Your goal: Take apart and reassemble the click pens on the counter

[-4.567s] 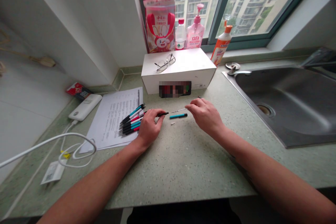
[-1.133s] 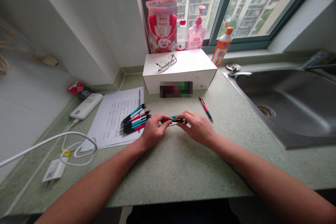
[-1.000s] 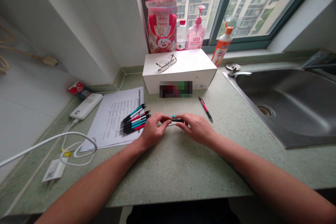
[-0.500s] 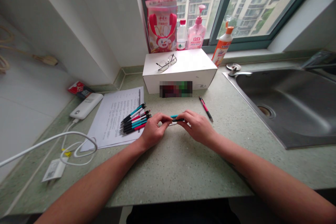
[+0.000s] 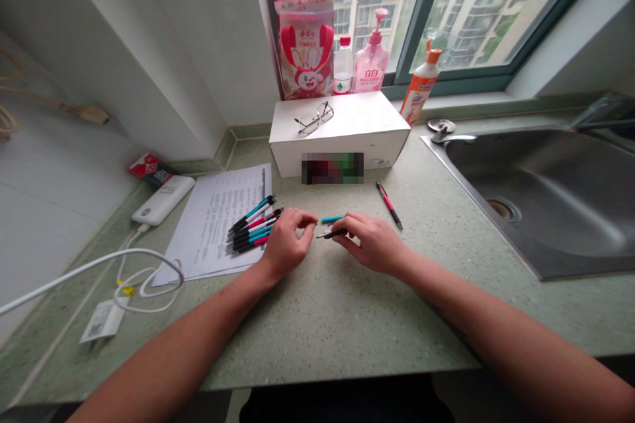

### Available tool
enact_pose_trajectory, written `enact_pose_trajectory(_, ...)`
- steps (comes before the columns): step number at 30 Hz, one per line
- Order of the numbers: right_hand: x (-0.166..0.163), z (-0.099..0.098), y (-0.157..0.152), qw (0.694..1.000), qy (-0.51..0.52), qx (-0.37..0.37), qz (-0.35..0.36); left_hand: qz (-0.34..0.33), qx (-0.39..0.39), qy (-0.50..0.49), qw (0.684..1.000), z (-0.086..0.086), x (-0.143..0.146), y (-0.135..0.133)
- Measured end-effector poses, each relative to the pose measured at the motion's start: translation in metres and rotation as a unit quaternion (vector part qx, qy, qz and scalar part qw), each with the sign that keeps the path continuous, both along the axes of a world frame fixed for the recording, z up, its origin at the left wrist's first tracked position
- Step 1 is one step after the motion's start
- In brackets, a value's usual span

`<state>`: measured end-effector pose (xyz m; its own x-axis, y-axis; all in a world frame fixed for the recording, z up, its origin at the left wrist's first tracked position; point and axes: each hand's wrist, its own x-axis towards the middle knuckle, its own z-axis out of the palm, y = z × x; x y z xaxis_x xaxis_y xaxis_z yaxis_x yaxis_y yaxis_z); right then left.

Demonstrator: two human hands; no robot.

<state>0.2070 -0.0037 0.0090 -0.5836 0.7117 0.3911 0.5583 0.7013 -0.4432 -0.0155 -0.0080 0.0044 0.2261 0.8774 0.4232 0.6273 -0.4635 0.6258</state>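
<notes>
Pinches a black pen part (image 5: 333,233) between thumb and forefinger of the right hand (image 5: 371,246), low over the green counter (image 5: 347,317). Curls the left hand (image 5: 286,246) loosely near it, not touching the part; cannot tell whether anything small sits inside. Shows a teal barrel (image 5: 331,219) lying just behind the part, a bundle of pens (image 5: 253,228) on printed paper (image 5: 213,225) by the left hand, and a red pen (image 5: 389,206) beyond the right.

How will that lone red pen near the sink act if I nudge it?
The red pen looks slim and round, so it would probably roll on the smooth counter. It seems stiff and light. It lies free, beyond the right hand, so a pinch should lift it.
</notes>
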Motion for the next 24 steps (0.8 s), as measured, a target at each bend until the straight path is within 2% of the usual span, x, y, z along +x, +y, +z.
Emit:
enact_pose_trajectory(5,-0.0018,-0.0016,-0.0027,0.996,-0.069,-0.029,0.04,-0.002,-0.001,0.15,0.989,-0.0056,0.001,0.0017)
enact_pose_trajectory(12,-0.0024,-0.0037,-0.0012,0.993,-0.109,-0.034,0.033,0.003,0.018,0.191,0.981,-0.006,0.0011,0.0019)
enact_pose_trajectory(15,-0.0013,-0.0063,0.0014,0.996,-0.087,-0.017,0.005,-0.004,0.021,0.157,0.987,-0.0037,0.0012,0.0012)
enact_pose_trajectory(19,0.0008,-0.0064,0.0048,0.999,-0.027,0.003,-0.041,-0.048,-0.01,0.033,0.998,0.0005,0.0026,-0.0016)
enact_pose_trajectory(24,0.0017,-0.0031,0.0047,0.998,0.019,0.027,-0.044,-0.055,-0.061,-0.059,0.995,0.0009,0.0037,-0.0031)
